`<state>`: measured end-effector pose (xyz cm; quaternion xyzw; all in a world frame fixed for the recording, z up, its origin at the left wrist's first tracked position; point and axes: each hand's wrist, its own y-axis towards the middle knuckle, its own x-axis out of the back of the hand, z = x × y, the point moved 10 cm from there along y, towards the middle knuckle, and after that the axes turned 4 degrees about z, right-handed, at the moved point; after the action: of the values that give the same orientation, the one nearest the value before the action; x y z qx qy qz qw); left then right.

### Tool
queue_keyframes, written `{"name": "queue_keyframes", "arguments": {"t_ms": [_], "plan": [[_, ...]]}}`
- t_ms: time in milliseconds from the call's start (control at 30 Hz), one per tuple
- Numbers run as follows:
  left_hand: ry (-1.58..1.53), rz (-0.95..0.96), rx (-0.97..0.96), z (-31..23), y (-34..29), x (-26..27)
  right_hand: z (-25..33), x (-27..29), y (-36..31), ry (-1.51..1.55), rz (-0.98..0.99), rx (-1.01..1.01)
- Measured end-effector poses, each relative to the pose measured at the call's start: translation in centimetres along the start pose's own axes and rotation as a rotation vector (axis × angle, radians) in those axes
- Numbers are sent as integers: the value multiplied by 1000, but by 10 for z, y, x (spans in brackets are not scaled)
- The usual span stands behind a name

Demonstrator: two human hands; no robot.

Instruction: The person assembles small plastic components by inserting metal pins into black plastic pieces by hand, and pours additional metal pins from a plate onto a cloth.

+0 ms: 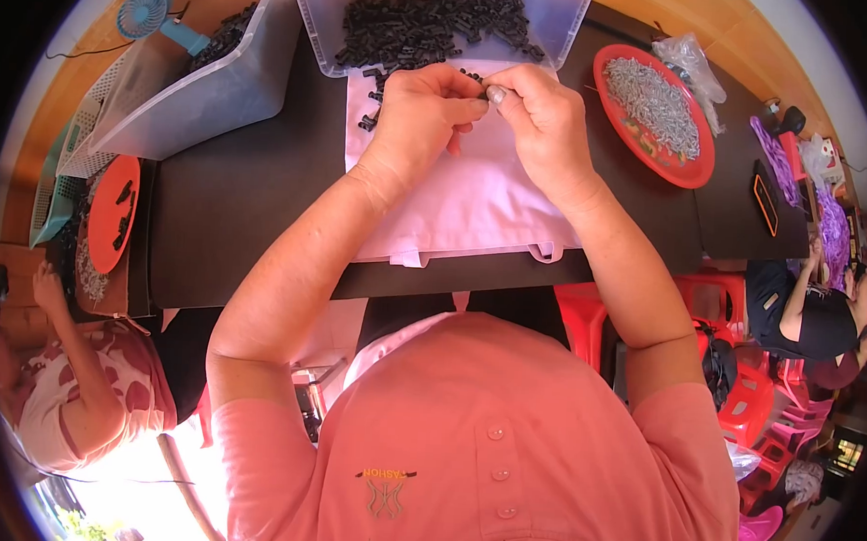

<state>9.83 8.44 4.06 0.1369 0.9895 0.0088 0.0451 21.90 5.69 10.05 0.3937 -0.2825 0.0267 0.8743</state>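
Note:
Over a pale pink cloth [476,190] my two hands meet, fingertip to fingertip. My left hand [416,110] is closed in a pinch, and my right hand [542,116] pinches from the other side, thumb toward the left. Between the fingertips a small black plastic part [481,91] barely shows; fingers cover most of it. Just beyond, a clear plastic bin [318,33] lies with its opening toward me, full of similar black parts [425,24]. A few loose black parts [368,123] have spilled onto the cloth beside my left hand.
On the right stands a red plate [687,173] heaped with small silvery metal pieces [654,101], near a clear bag [694,64] and a phone [765,199]. Leftward are another bin [218,102], a blue fan [154,17] and an orange plate [107,213]. People sit at both sides.

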Motion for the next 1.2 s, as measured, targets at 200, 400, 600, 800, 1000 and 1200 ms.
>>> {"name": "queue_keyframes", "arguments": {"t_ms": [200,400,600,800,1000,1200], "plan": [[-38,-26,3,0,-1,2,2,0,0,34,30,30],[-236,35,89,14,3,6,-3,-9,-2,113,146,-74],[-270,46,144,24,6,3,7,-12,-4,-203,3,96],[-380,131,159,19,5,-8,16,-3,-8,-277,-69,199],[-333,134,147,8,1,-10,22,11,-7,-239,-72,212],[-287,211,129,4,-2,-20,27,8,-6,-210,-85,250]]}}
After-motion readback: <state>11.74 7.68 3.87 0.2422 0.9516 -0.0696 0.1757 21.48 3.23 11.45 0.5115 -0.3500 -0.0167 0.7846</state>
